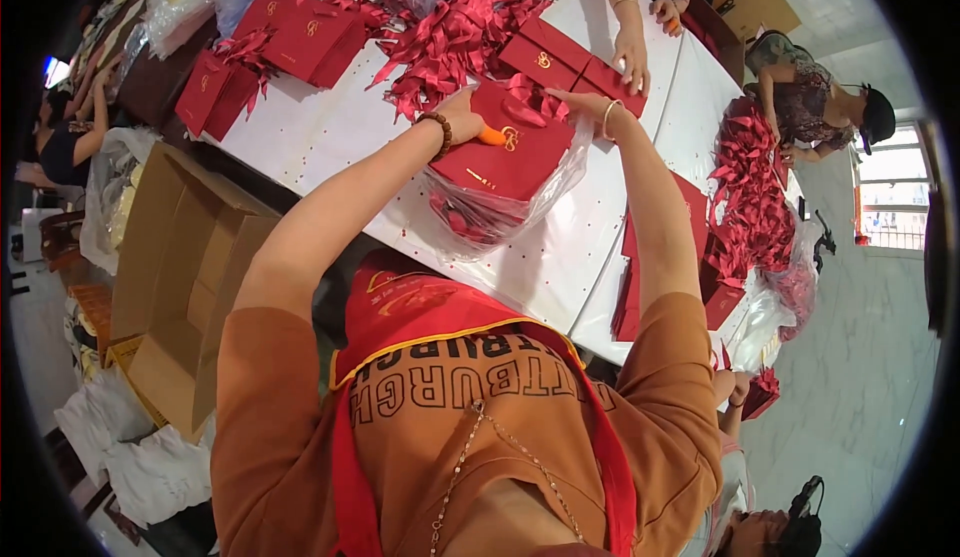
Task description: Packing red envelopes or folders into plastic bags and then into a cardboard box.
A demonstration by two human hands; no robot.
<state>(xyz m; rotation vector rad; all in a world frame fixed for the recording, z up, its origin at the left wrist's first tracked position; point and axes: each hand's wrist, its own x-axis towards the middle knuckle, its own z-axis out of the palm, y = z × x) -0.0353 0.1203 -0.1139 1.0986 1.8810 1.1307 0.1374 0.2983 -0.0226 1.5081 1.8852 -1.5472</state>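
In front of me a stack of red gift bags (505, 162) with gold print and red ribbon handles sits partly inside a clear plastic bag (470, 237). My left hand (458, 117) grips the stack's far left edge; an orange-covered digit lies across the top gift bag's face, and the other fingers are mostly hidden. At the far right corner, my right hand (592, 107) is closed around the stack's edge beside the ribbon (525, 107), its fingertips partly out of sight.
Beyond the stack lie heaped red ribbons (450, 37) and more red gift bags (315, 42). A co-worker's hand (632, 62) touches red bags at the far side. An open cardboard box (185, 257) stands on my left. Another ribbon pile (750, 197) is on the right, near other people.
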